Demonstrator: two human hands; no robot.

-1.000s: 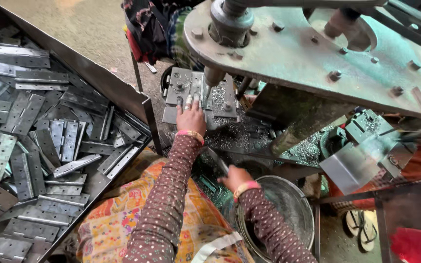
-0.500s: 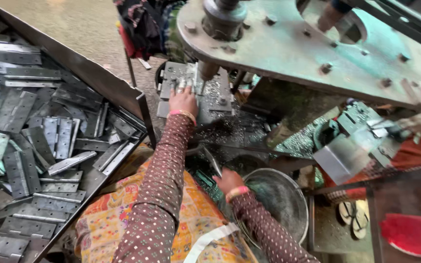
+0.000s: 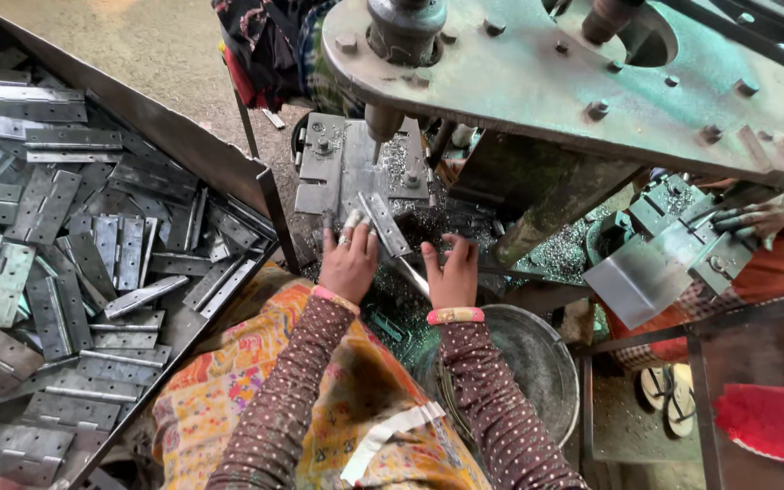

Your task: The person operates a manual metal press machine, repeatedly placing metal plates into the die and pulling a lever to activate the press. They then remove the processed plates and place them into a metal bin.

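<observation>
My left hand (image 3: 348, 261) rests in front of the press bed and holds a grey metal hinge (image 3: 383, 222) by its near end. The hinge lies slanted on the die plate (image 3: 333, 163), just below the punch (image 3: 381, 122). My right hand (image 3: 454, 272) hovers beside it to the right, fingers spread, with nothing visibly in it. A thin metal strip (image 3: 415, 277) shows between the two hands. Metal chips cover the bed around the hinge.
A big sheet-metal tray (image 3: 183, 132) on the left holds several grey hinges (image 3: 74, 245). A round metal bowl (image 3: 537, 363) sits under my right forearm. The press's heavy green-grey arm (image 3: 573, 82) overhangs. Another person's hand (image 3: 759, 218) works at a small fixture (image 3: 673, 245) on the right.
My left hand has drawn back from the die plate toward me, with a hinge now under its fingers. My right hand has risen from beside the bowl to the press bed.
</observation>
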